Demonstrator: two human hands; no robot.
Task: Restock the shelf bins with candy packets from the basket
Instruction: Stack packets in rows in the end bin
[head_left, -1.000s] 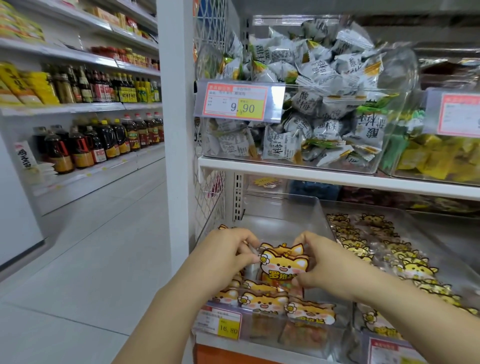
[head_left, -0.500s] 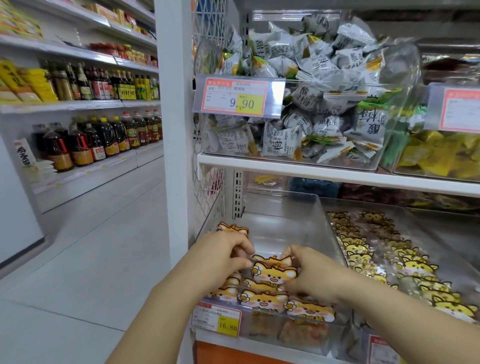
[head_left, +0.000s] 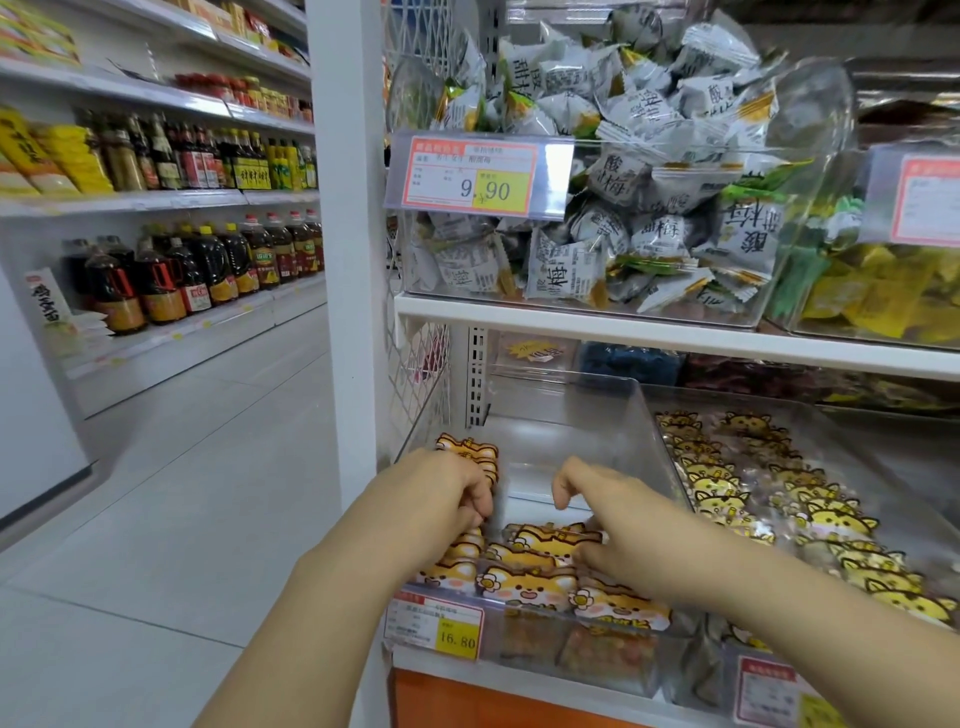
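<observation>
Left hand (head_left: 447, 501) grips an upright cat candy packet (head_left: 470, 454) at the clear bin's (head_left: 613, 415) left wall; right hand (head_left: 618, 525) curls over flat packets (head_left: 524, 584) at the bin's front, grip unclear tbh.

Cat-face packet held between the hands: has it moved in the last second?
Yes. The cat-face packet sank toward the 16.80 price tag, now lying flat.

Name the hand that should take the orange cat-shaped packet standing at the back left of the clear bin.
Left. The left hand sits in front of the orange cat-shaped candy packet, at the left of the clear plastic bin. The right hand hovers over flat packets mid-bin and would have to cross.
</observation>
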